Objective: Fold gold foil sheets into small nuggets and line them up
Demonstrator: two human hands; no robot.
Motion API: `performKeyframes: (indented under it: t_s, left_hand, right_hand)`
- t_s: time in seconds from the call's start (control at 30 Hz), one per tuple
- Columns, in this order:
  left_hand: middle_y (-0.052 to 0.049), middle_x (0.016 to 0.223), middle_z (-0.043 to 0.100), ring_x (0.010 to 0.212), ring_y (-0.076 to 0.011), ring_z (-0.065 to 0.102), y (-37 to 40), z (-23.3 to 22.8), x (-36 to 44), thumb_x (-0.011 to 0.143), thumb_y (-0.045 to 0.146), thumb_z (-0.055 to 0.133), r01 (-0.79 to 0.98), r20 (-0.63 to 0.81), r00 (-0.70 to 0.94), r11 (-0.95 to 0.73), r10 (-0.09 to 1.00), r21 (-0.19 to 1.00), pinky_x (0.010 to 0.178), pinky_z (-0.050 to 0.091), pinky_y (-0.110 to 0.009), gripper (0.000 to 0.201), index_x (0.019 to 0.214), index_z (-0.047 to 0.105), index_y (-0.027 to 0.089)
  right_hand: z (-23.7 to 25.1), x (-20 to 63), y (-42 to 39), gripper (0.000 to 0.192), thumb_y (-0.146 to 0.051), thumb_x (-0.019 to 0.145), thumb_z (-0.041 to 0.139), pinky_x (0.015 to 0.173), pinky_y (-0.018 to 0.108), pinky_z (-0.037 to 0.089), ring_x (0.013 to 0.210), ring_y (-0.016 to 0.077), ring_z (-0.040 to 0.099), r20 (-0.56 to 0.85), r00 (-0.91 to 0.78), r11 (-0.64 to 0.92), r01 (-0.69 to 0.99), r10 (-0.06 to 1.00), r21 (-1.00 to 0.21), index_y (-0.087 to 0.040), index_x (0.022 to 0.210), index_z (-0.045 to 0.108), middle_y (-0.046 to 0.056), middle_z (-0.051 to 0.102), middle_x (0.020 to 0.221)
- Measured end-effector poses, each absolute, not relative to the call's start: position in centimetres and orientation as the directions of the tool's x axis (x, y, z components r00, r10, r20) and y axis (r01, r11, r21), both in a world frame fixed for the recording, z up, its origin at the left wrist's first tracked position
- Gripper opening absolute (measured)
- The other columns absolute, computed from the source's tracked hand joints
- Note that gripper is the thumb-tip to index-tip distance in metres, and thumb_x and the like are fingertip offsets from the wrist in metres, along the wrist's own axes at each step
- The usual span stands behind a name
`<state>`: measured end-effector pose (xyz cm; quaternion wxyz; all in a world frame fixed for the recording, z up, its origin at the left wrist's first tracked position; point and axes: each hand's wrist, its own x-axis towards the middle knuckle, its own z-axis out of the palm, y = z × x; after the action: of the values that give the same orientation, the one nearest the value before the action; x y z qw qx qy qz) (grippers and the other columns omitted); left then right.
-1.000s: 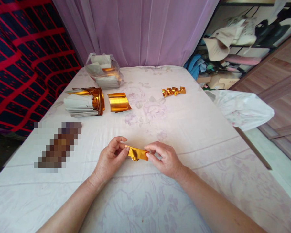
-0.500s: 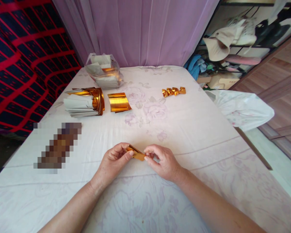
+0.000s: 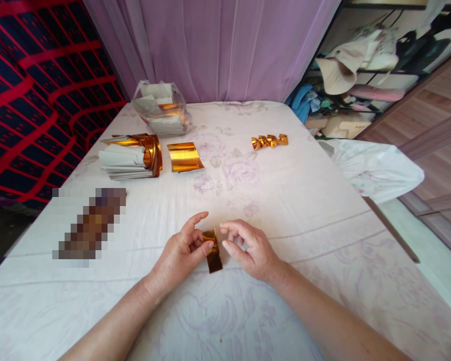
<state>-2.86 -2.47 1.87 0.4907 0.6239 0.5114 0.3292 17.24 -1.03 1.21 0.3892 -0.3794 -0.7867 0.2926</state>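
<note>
A folded strip of gold foil paper (image 3: 214,261) is pinched between the thumb and fingers of my left hand (image 3: 185,250), with the index finger lifted off it. Just to the right, my right hand (image 3: 252,249) is apart from the strip, its thumb and fingers curved with a gap between them. Further up the table lies a flat gold foil sheet (image 3: 185,157). Left of that sheet stands a stack of gold-and-white foil papers (image 3: 126,163). Several twisted gold foil pieces (image 3: 269,142) sit in a row at the back right.
A clear plastic bag (image 3: 163,110) of more foil papers stands at the back left. A pixelated patch (image 3: 92,225) covers something on the left. The floral tablecloth (image 3: 304,200) covers the table. A white plastic bag (image 3: 379,168) hangs beside the right edge, below a cluttered shelf (image 3: 361,75).
My right hand has let go of the foil strip. The strip has turned from lying crosswise to pointing toward me, and my left index finger has lifted.
</note>
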Motion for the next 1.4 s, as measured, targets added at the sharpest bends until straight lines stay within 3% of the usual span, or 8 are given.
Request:
performKeyframes:
  t_s: [0.23, 0.43, 0.6, 0.73, 0.97, 1.23, 1.4]
  left_hand:
    - [0.008, 0.066, 0.057, 0.057, -0.0093, 0.054, -2.7, 1.9, -2.8, 0.088, 0.026, 0.053, 0.426, -0.056, 0.385, -0.124, 0.921, 0.896, 0.056, 0.042, -0.020, 0.069, 0.150, 0.022, 0.026]
    - [0.005, 0.075, 0.063, 0.059, -0.0100, 0.057, -2.8, 1.9, -2.8, 0.086, 0.027, 0.056, 0.402, -0.083, 0.409, -0.098, 0.909, 0.910, 0.058, 0.045, -0.022, 0.074, 0.151, 0.021, 0.026]
    - [0.005, 0.074, 0.062, 0.061, -0.0103, 0.057, -2.7, 1.9, -2.8, 0.086, 0.028, 0.056, 0.435, -0.057, 0.292, -0.079, 0.955, 0.897, 0.059, 0.045, -0.022, 0.069, 0.149, 0.027, 0.027]
    - [0.001, 0.084, 0.067, 0.066, -0.0119, 0.060, -2.3, 1.7, -3.2, 0.087, 0.031, 0.055, 0.431, -0.012, 0.182, -0.069, 0.983, 0.900, 0.062, 0.047, -0.024, 0.064, 0.147, 0.031, 0.024]
    - [0.001, 0.084, 0.066, 0.069, -0.0128, 0.061, -2.2, 1.3, -3.2, 0.086, 0.035, 0.059, 0.405, -0.023, 0.132, -0.033, 0.991, 0.914, 0.064, 0.049, -0.025, 0.066, 0.146, 0.034, 0.023]
    - [0.004, 0.079, 0.066, 0.061, -0.0105, 0.059, -2.7, 2.0, -2.4, 0.085, 0.028, 0.058, 0.448, -0.003, 0.174, -0.076, 0.985, 0.891, 0.060, 0.047, -0.023, 0.064, 0.145, 0.034, 0.026]
    - [0.002, 0.087, 0.069, 0.067, -0.0113, 0.063, -2.7, 1.8, -2.3, 0.085, 0.031, 0.059, 0.450, -0.047, 0.209, -0.054, 0.977, 0.892, 0.062, 0.049, -0.023, 0.065, 0.145, 0.034, 0.026]
  right_hand:
    - [1.1, 16.4, -1.3, 0.029, -0.017, 0.085, 0.053, 0.063, 0.022, 0.052, 0.073, 0.0115, 0.065, 0.325, -0.398, 0.464, 0.328, 0.858, -0.823, -0.023, 0.112, 0.058, 0.001, 0.070, 0.089]
    - [0.8, 16.3, -1.1, 0.022, -0.018, 0.084, 0.051, 0.061, 0.023, 0.053, 0.067, 0.0112, 0.063, 0.275, -0.296, 0.358, 0.279, 0.915, -0.891, -0.022, 0.103, 0.062, 0.001, 0.067, 0.083]
    - [0.4, 16.6, -0.7, 0.010, -0.027, 0.086, 0.054, 0.057, 0.024, 0.053, 0.060, 0.0118, 0.064, 0.121, -0.195, 0.143, 0.100, 0.973, -0.985, -0.020, 0.091, 0.058, 0.000, 0.066, 0.075]
    - [0.6, 16.8, -0.5, 0.004, -0.025, 0.081, 0.056, 0.054, 0.021, 0.049, 0.061, 0.0114, 0.062, 0.162, -0.180, 0.200, 0.219, 0.970, -0.955, -0.021, 0.083, 0.055, -0.001, 0.064, 0.070]
    - [0.6, 16.7, -0.8, 0.033, -0.023, 0.079, 0.057, 0.063, 0.025, 0.051, 0.067, 0.0128, 0.063, 0.220, -0.230, 0.294, 0.365, 0.948, -0.883, -0.023, 0.112, 0.053, -0.001, 0.066, 0.077]
    - [0.8, 16.1, -1.2, 0.051, -0.022, 0.075, 0.062, 0.070, 0.027, 0.055, 0.071, 0.0145, 0.067, 0.181, -0.243, 0.273, 0.426, 0.953, -0.863, -0.025, 0.125, 0.051, 0.000, 0.071, 0.085]
    - [0.7, 16.0, -1.3, 0.052, -0.021, 0.075, 0.060, 0.072, 0.027, 0.055, 0.074, 0.0144, 0.068, 0.200, -0.242, 0.294, 0.463, 0.949, -0.836, -0.025, 0.126, 0.052, -0.001, 0.070, 0.085]
